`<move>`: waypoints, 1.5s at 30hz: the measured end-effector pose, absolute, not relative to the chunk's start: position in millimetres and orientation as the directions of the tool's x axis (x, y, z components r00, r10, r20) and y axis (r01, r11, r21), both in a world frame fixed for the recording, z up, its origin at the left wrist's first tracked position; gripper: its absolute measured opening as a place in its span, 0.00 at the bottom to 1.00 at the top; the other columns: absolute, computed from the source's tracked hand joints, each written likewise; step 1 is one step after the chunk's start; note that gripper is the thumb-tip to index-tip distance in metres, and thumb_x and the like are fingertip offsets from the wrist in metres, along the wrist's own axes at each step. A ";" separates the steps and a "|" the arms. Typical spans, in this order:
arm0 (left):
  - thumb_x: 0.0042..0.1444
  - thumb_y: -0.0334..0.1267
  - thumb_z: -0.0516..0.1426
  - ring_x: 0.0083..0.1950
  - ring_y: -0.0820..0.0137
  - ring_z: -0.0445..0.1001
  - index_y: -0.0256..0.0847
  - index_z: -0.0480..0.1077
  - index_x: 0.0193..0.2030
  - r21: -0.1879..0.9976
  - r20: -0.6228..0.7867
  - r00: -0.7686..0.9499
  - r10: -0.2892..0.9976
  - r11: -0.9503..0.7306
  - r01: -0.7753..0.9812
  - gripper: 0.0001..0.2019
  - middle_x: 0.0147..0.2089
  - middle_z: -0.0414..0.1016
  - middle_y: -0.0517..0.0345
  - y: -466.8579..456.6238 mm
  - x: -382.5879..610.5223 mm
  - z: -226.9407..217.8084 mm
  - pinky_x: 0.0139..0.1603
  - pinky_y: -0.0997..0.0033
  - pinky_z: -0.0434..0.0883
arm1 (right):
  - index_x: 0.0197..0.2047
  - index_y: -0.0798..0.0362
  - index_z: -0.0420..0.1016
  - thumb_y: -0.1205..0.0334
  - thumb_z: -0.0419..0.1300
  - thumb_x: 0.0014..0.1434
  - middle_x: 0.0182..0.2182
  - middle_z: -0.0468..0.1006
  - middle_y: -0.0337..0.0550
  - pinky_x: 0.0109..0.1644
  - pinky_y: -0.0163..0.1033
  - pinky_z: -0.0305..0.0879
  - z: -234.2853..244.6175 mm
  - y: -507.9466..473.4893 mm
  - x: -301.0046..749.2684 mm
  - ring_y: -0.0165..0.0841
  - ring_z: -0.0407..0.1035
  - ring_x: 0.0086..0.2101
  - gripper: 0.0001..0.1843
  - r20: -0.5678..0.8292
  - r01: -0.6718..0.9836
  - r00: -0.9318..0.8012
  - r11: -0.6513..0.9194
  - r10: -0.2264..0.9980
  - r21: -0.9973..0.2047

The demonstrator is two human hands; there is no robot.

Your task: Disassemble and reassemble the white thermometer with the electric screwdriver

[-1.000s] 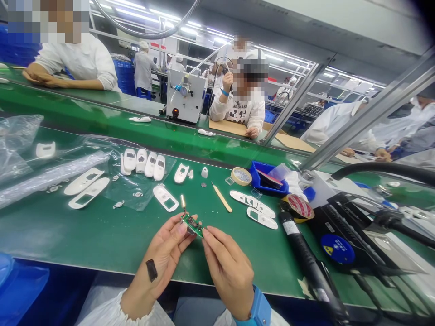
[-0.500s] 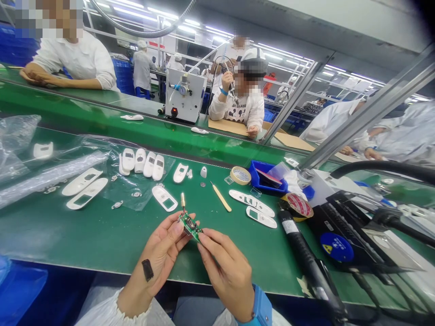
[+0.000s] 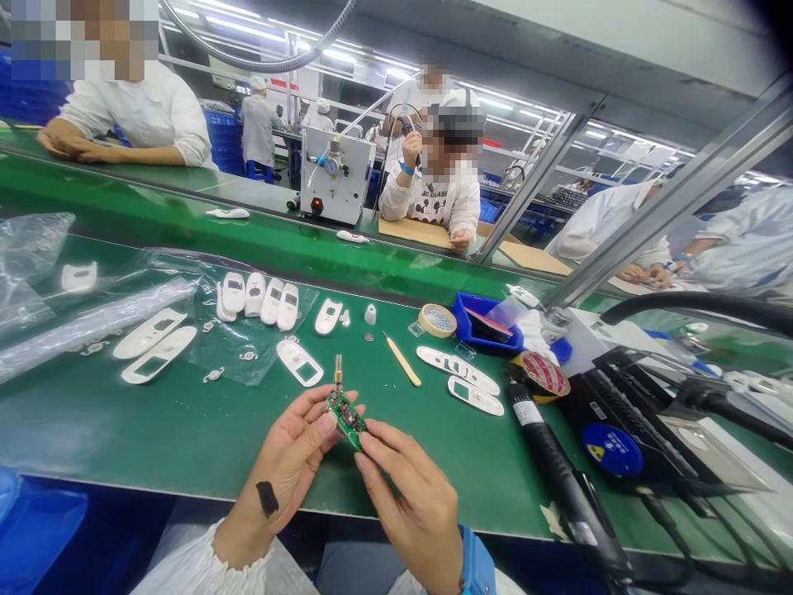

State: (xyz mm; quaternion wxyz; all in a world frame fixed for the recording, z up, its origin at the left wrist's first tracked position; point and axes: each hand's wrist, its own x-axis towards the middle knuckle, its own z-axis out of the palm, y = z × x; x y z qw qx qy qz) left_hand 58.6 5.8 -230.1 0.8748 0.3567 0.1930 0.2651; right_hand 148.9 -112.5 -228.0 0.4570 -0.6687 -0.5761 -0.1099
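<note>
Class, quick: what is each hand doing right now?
Left hand: holding a green circuit board.
Right hand: pinching the same board with its fingertips.

Green circuit board [image 3: 346, 419], blue wristband [image 3: 477, 565], white casings [image 3: 299, 362].

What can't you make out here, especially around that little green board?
Head view:
- Underside of the green circuit board: turned away, behind the left hand.
- Parts on the board: too small, blurred.
- Whether the right hand grips it: fingers hide the contact.
- Blue tray contents: partly covered by clear plastic.
- Blue wristband: cut off by the bottom edge.
</note>
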 end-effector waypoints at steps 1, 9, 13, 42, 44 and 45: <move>0.50 0.35 0.60 0.46 0.72 0.72 0.43 0.69 0.43 0.735 -0.145 0.785 0.602 0.597 -0.322 0.12 0.45 0.74 0.58 6.1 58.8 -230.1 0.46 0.80 0.69 | 0.45 0.55 0.72 0.75 0.57 0.53 0.42 0.74 0.48 0.45 0.34 0.70 -227.8 -112.4 148.4 0.31 0.70 0.42 0.15 0.674 0.868 0.317 0.083 0.668 -0.490; 0.47 0.37 0.62 0.46 0.70 0.72 0.42 0.69 0.41 0.791 -0.119 0.789 0.602 0.538 -0.292 0.13 0.43 0.75 0.57 6.1 60.3 -226.6 0.46 0.78 0.69 | 0.41 0.55 0.74 0.74 0.58 0.53 0.40 0.76 0.47 0.43 0.31 0.71 -227.7 -113.1 146.6 0.30 0.72 0.39 0.12 0.666 0.837 0.366 0.083 0.650 -0.540; 0.48 0.37 0.61 0.44 0.70 0.73 0.42 0.68 0.41 0.834 -0.100 0.788 0.608 0.482 -0.267 0.12 0.42 0.75 0.57 6.1 61.0 -227.3 0.46 0.77 0.69 | 0.41 0.54 0.75 0.73 0.59 0.53 0.40 0.76 0.46 0.44 0.30 0.71 -233.2 -112.6 145.0 0.30 0.72 0.39 0.12 0.645 0.800 0.408 0.087 0.646 -0.594; 0.48 0.27 0.58 0.46 0.67 0.73 0.47 0.67 0.49 0.663 0.653 0.553 0.518 -0.744 -0.085 0.21 0.46 0.75 0.58 -7.8 75.1 -228.9 0.50 0.72 0.68 | 0.35 0.51 0.74 0.64 0.59 0.54 0.31 0.77 0.40 0.38 0.33 0.69 -207.0 -107.6 150.3 0.30 0.72 0.33 0.05 0.457 0.581 0.705 -0.071 0.542 -0.811; 0.49 0.27 0.57 0.47 0.68 0.72 0.47 0.65 0.51 0.636 0.671 0.558 0.488 -0.766 -0.094 0.22 0.47 0.74 0.58 -8.4 76.3 -229.2 0.51 0.71 0.67 | 0.34 0.51 0.75 0.64 0.59 0.53 0.32 0.77 0.40 0.40 0.34 0.69 -207.9 -107.1 151.6 0.31 0.72 0.34 0.05 0.434 0.541 0.722 -0.050 0.539 -0.839; 0.50 0.27 0.57 0.48 0.68 0.71 0.48 0.65 0.52 0.635 0.670 0.563 0.484 -0.767 -0.096 0.22 0.47 0.74 0.57 -8.8 76.5 -229.3 0.52 0.71 0.67 | 0.34 0.51 0.75 0.63 0.59 0.53 0.32 0.78 0.41 0.40 0.34 0.69 -207.9 -106.9 152.9 0.31 0.72 0.34 0.04 0.412 0.515 0.734 -0.048 0.540 -0.856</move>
